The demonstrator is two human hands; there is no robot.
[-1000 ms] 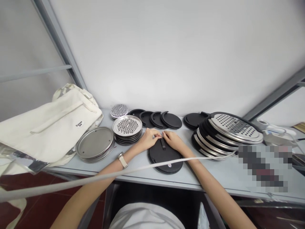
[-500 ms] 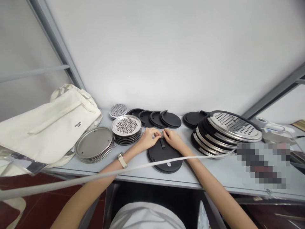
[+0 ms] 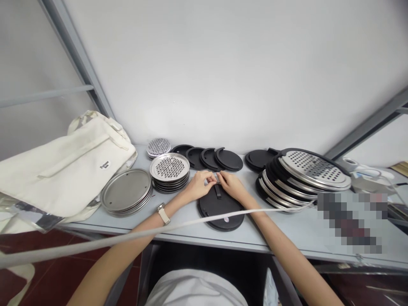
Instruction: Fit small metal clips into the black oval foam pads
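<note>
A round black plastic disc [image 3: 219,210] lies on the table in front of me, with a raised strip [image 3: 218,192] near its far edge and a small pale spot near its front. My left hand [image 3: 202,185] pinches at the far end of that strip. Close beside it, my right hand [image 3: 230,185] has thumb and finger pressed together at the same place. Between the fingertips a tiny light sliver shows, too small to name. Behind my hands, several black discs with curved rims [image 3: 228,160] overlap in a row.
Left of my hands stand a stack of round graters [image 3: 170,167] and a stack of plain metal discs [image 3: 126,191]. A cream bag [image 3: 76,165] lies farther left. On the right leans a tall stack of black-rimmed graters [image 3: 315,168]. A white cord [image 3: 178,227] crosses in front.
Hands and black disc keep practically the same place; both hands stay pinched at the strip's far end. The whole view has shifted slightly.
</note>
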